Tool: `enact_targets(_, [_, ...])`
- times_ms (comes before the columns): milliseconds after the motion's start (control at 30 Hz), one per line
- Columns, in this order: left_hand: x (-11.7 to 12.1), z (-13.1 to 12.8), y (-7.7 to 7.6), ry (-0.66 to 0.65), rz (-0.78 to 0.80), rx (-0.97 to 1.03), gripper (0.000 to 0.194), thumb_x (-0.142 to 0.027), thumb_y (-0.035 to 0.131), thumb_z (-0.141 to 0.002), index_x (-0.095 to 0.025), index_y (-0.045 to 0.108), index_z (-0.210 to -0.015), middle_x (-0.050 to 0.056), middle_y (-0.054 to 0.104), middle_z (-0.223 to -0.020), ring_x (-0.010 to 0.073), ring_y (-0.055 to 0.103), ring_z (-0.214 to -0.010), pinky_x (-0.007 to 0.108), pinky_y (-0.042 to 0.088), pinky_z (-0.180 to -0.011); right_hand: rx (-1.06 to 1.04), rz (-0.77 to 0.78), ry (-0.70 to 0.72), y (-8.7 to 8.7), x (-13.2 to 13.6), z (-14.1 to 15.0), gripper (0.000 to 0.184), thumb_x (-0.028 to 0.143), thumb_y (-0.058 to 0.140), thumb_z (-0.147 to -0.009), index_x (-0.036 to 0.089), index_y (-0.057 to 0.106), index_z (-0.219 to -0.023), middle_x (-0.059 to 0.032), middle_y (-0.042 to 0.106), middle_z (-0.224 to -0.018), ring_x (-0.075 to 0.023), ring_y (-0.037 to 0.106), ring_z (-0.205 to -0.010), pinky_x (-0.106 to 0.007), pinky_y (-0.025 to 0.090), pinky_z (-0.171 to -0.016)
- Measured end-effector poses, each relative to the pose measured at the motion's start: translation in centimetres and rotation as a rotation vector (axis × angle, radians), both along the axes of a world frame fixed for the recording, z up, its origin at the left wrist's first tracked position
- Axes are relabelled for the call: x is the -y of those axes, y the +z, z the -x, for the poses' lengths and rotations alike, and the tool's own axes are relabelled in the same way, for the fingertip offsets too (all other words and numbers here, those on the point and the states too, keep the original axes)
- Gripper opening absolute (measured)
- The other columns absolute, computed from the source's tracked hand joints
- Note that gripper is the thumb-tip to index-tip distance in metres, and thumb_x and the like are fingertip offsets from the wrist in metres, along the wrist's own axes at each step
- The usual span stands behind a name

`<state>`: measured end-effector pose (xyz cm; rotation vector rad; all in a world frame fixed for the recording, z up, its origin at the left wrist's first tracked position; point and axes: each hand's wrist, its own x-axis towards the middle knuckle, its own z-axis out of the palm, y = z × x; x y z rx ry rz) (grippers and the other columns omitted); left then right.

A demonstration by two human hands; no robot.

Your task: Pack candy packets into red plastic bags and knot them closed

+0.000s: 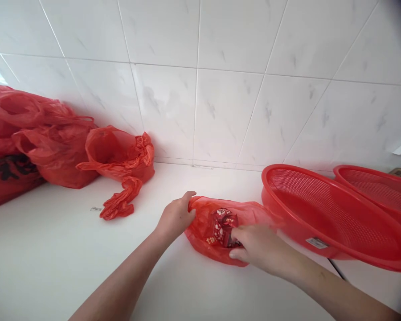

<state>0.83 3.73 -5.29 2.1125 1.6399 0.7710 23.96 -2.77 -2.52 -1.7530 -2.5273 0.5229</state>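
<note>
In front of me a red plastic bag (200, 249) lies on the white countertop with its mouth spread. Several small dark-red printed packets (222, 225) show inside it. My left hand (176, 217) grips the bag's left rim, thumb raised, fingers curled over the edge. Over the bag's right side reaches my right hand (259, 249), its fingers bent down at the packets. The thumb and forefinger are near each other by a packet's edge; the fingertips are partly hidden, so what they hold is unclear.
Red mesh baskets (297, 214) stand on the right, one behind the other. At the left are several filled red plastic bags (60, 156), an upright opened red bag (120, 154) and a crumpled red bag (122, 200). A white tiled wall (230, 111) rises behind the countertop (70, 249).
</note>
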Motion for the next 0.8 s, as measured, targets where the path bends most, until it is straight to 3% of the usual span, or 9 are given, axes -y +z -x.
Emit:
enact_targets(133, [-0.8, 1.0, 0.9, 0.009, 0.061, 0.349, 0.039, -0.029, 0.052, -0.077, -0.025, 0.052, -0.116, -0.002, 0.057, -0.070, 0.0148, 0.055, -0.064, 0.025, 0.041, -0.058, 0.013, -0.056, 0.083, -1.3, 0.6, -0.6, 0.008, 0.016, 0.055, -0.071, 0.020, 0.050, -0.066, 0.0023, 0.059, -0.067, -0.0127, 0.051, -0.059, -0.023, 0.025, -0.050])
enact_targets(333, [-0.8, 1.7, 4.6, -0.061, 0.069, 0.861, 0.043, -0.032, 0.062, -0.075, -0.018, 0.050, -0.114, -0.001, 0.060, -0.072, 0.0148, 0.060, -0.069, 0.032, 0.051, -0.070, -0.107, -0.367, 0.080, 1.1, 1.5, -1.2, 0.009, 0.015, 0.047, -0.083, 0.020, 0.052, -0.077, -0.0017, 0.057, -0.083, -0.0160, 0.052, -0.076, -0.028, 0.038, -0.064])
enact_targets(433, [0.0, 2.2, 5.8, -0.051, 0.048, 0.923, 0.044, -0.033, 0.065, -0.074, -0.018, 0.051, -0.113, 0.000, 0.062, -0.074, 0.0142, 0.060, -0.070, 0.032, 0.051, -0.070, -0.225, -0.583, 0.119, 1.5, 2.8, -2.1, 0.005, 0.020, 0.053, -0.083, 0.022, 0.054, -0.088, -0.0040, 0.056, -0.092, -0.0173, 0.053, -0.084, -0.030, 0.042, -0.072])
enact_targets(567, [0.8, 3.3, 6.1, -0.065, 0.060, 0.924, 0.043, -0.034, 0.065, -0.076, -0.019, 0.051, -0.114, 0.000, 0.060, -0.074, 0.0137, 0.059, -0.070, 0.030, 0.051, -0.068, -0.359, -0.813, -0.110, -0.5, 5.0, -4.0, 0.004, 0.024, 0.055, -0.082, 0.023, 0.053, -0.084, -0.0034, 0.054, -0.086, -0.0172, 0.054, -0.079, -0.030, 0.043, -0.071])
enact_targets(667, [0.7, 4.9, 5.7, -0.161, 0.081, 0.874, 0.050, -0.034, 0.065, -0.076, -0.024, 0.046, -0.122, 0.003, 0.061, -0.087, 0.0163, 0.059, -0.079, 0.033, 0.050, -0.072, -0.510, -0.728, -0.442, -3.5, 6.1, -4.9, 0.020, 0.035, 0.060, -0.078, 0.023, 0.052, -0.093, -0.0050, 0.056, -0.094, -0.0194, 0.055, -0.081, -0.033, 0.046, -0.072])
enact_targets(733, [0.3, 6.3, 5.0, -0.274, 0.118, 0.781, 0.066, -0.035, 0.068, -0.073, -0.030, 0.037, -0.132, 0.008, 0.057, -0.110, 0.0219, 0.056, -0.102, 0.037, 0.048, -0.083, -0.652, -0.554, -0.611, -5.7, 6.2, -5.0, 0.047, 0.042, 0.064, -0.073, 0.024, 0.047, -0.113, -0.0084, 0.054, -0.113, -0.0233, 0.056, -0.093, -0.037, 0.049, -0.078])
enact_targets(800, [-0.3, 7.7, 3.9, -0.342, 0.194, 0.641, 0.082, -0.035, 0.071, -0.070, -0.034, 0.026, -0.139, 0.010, 0.044, -0.133, 0.0271, 0.041, -0.123, 0.043, 0.041, -0.095, -0.803, -0.359, -0.689, -7.4, 5.6, -4.9, 0.072, 0.044, 0.068, -0.068, 0.024, 0.035, -0.130, -0.0114, 0.046, -0.129, -0.0272, 0.052, -0.109, -0.042, 0.047, -0.088])
